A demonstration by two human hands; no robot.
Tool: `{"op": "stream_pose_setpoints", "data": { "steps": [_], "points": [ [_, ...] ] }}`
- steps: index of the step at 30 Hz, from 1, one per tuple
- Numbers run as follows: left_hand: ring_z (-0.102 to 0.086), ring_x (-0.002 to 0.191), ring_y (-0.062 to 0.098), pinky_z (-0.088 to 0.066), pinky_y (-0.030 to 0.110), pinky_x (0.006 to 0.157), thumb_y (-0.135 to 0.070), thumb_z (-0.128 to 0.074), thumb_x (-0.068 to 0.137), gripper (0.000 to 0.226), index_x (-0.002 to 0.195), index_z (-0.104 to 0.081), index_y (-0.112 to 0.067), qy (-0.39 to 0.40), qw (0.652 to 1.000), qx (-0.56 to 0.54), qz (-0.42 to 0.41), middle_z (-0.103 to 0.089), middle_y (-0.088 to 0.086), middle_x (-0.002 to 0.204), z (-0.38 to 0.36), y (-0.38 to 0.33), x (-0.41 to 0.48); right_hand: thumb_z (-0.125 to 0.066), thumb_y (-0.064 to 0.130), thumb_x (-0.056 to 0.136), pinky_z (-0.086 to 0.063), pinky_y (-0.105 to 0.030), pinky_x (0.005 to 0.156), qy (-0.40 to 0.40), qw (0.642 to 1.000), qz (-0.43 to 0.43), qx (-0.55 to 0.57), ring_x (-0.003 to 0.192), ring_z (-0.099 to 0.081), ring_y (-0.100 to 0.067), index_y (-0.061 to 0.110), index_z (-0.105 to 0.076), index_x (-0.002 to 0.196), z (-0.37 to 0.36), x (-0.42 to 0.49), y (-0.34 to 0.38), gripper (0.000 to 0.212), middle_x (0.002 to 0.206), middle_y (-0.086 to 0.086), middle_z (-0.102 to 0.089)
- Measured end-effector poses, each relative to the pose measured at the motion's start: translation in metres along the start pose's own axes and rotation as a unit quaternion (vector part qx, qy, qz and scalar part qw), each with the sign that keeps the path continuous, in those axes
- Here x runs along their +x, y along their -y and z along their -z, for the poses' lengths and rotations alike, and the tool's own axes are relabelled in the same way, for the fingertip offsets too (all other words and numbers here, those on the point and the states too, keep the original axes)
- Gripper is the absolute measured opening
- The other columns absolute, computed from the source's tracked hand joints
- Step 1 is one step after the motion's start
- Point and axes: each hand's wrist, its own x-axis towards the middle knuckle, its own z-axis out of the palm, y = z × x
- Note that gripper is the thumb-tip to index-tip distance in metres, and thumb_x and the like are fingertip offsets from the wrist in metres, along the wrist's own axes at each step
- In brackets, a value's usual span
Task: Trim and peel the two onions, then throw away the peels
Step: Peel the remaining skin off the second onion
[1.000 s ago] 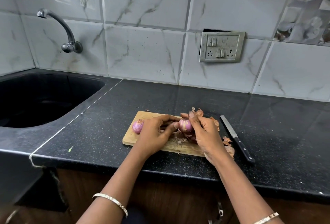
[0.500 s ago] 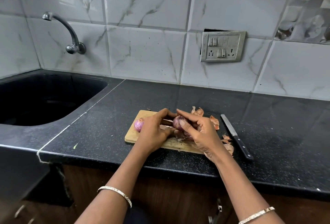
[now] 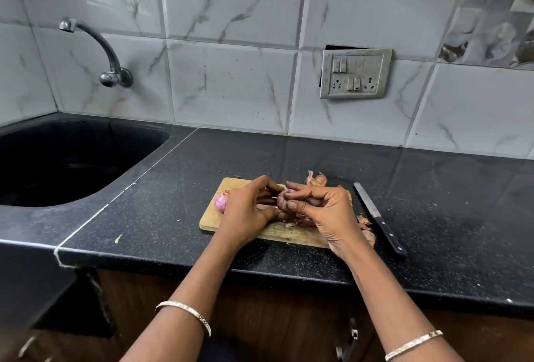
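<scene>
The onion (image 3: 281, 199) I am peeling sits above the cutting board (image 3: 212, 218), mostly hidden by my fingers: my left hand (image 3: 248, 213) and right hand (image 3: 326, 211) both clamp it. The other onion (image 3: 221, 201) lies on the board, half behind my left hand. Peels (image 3: 316, 179) surround it; the sink (image 3: 86, 188) interior is too dark to read.

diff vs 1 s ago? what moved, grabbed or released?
Both hands keep hold of the onion; the right hand shifted its fingers over the top, still peeling, and the left hand steadies it. Nothing released. Second onion, cutting board, knife and loose peels unchanged.
</scene>
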Motion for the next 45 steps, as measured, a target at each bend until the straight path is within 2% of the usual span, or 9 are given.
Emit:
{"op": "stream_pose_setpoints", "data": {
  "steps": [5, 8, 13, 19, 24, 31, 37, 42, 45],
  "points": [
    [-0.072, 0.093, -0.002, -0.057, 0.019, 0.086, -0.017, -0.095, 0.065, 0.050, 0.105, -0.065, -0.015, 0.005, 0.999, 0.025, -0.020, -0.076, -0.007, 0.101, 0.000, -0.005, -0.001, -0.083, -0.006, 0.073, -0.056, -0.018, 0.068, 0.001, 1.000, -0.014, -0.008, 0.096, -0.075, -0.014, 0.002, -0.067, 0.106, 0.002, 0.002, 0.003, 0.038, 0.105, -0.007, -0.078],
    [-0.072, 0.091, -0.003, -0.056, 0.015, 0.083, -0.017, -0.093, 0.067, 0.046, 0.104, -0.066, -0.013, -0.002, 1.000, 0.014, -0.025, -0.076, -0.008, 0.100, 0.001, -0.007, -0.001, -0.083, 0.002, 0.076, -0.060, -0.026, 0.071, 0.004, 1.000, -0.027, 0.003, 0.098, -0.074, -0.017, 0.011, -0.064, 0.116, 0.001, 0.002, 0.005, 0.045, 0.107, -0.004, -0.077],
    [-0.074, 0.089, 0.001, -0.060, 0.025, 0.086, -0.007, -0.092, 0.067, 0.039, 0.091, -0.063, -0.018, -0.009, 1.000, -0.002, -0.009, -0.077, -0.007, 0.094, -0.001, -0.006, -0.001, -0.082, 0.024, 0.076, -0.058, -0.028, 0.068, 0.010, 0.999, -0.043, -0.007, 0.096, -0.074, -0.021, 0.018, -0.074, 0.112, 0.001, 0.000, 0.004, 0.037, 0.102, -0.007, -0.078],
    [-0.075, 0.086, 0.004, -0.062, 0.038, 0.082, -0.010, -0.088, 0.074, 0.039, 0.079, -0.056, -0.031, -0.045, 0.998, 0.052, -0.017, -0.078, -0.006, 0.088, -0.002, 0.001, 0.000, -0.084, 0.007, 0.076, -0.053, -0.015, 0.068, 0.028, 0.998, -0.038, -0.030, 0.095, -0.072, -0.005, 0.013, -0.076, 0.113, 0.002, 0.002, 0.005, 0.039, 0.101, 0.000, -0.079],
    [-0.072, 0.070, 0.008, -0.059, 0.040, 0.066, -0.027, -0.089, 0.073, 0.027, 0.069, -0.063, -0.023, -0.092, 0.987, 0.119, -0.058, -0.073, -0.009, 0.071, -0.003, -0.001, -0.003, -0.086, 0.017, 0.070, -0.059, -0.042, 0.087, -0.002, 0.999, -0.040, -0.005, 0.103, -0.073, -0.027, 0.011, -0.075, 0.111, 0.003, 0.005, 0.001, 0.042, 0.103, -0.011, -0.078],
    [-0.072, 0.076, 0.002, -0.063, 0.040, 0.066, -0.009, -0.072, 0.092, 0.011, 0.086, -0.065, -0.016, -0.133, 0.987, 0.064, -0.058, -0.075, -0.011, 0.081, -0.002, -0.004, -0.004, -0.074, 0.038, 0.082, -0.052, -0.037, 0.096, -0.097, 0.993, -0.048, 0.040, 0.113, -0.068, -0.021, 0.014, -0.080, 0.100, 0.004, 0.008, -0.002, 0.031, 0.104, -0.007, -0.078],
    [-0.070, 0.085, 0.003, -0.062, 0.037, 0.071, -0.003, -0.060, 0.097, 0.017, 0.106, -0.067, -0.015, -0.176, 0.975, 0.099, -0.094, -0.073, -0.013, 0.094, -0.001, -0.008, -0.006, -0.068, 0.054, 0.090, -0.047, -0.060, 0.104, -0.107, 0.991, -0.055, 0.053, 0.120, -0.063, -0.039, 0.016, -0.079, 0.104, 0.006, 0.009, -0.005, 0.042, 0.117, -0.012, -0.074],
    [-0.068, 0.089, 0.015, -0.055, 0.036, 0.077, 0.005, -0.057, 0.091, 0.025, 0.105, -0.065, -0.015, -0.273, 0.946, 0.146, -0.097, -0.073, -0.008, 0.098, 0.003, -0.015, -0.011, -0.079, 0.038, 0.081, -0.056, -0.034, 0.091, -0.110, 0.994, -0.026, 0.006, 0.105, -0.070, -0.023, 0.018, -0.077, 0.098, 0.002, 0.005, 0.004, 0.026, 0.101, -0.005, -0.077],
    [-0.060, 0.093, 0.017, -0.048, 0.041, 0.085, 0.014, -0.054, 0.082, 0.039, 0.104, -0.065, -0.015, -0.368, 0.918, 0.145, -0.035, -0.068, -0.007, 0.096, 0.010, -0.016, -0.015, -0.086, 0.037, 0.078, -0.058, -0.033, 0.084, -0.111, 0.991, -0.005, -0.069, 0.094, -0.073, -0.020, 0.025, -0.073, 0.099, -0.001, 0.008, 0.001, 0.028, 0.098, -0.002, -0.076]
  ]
}}
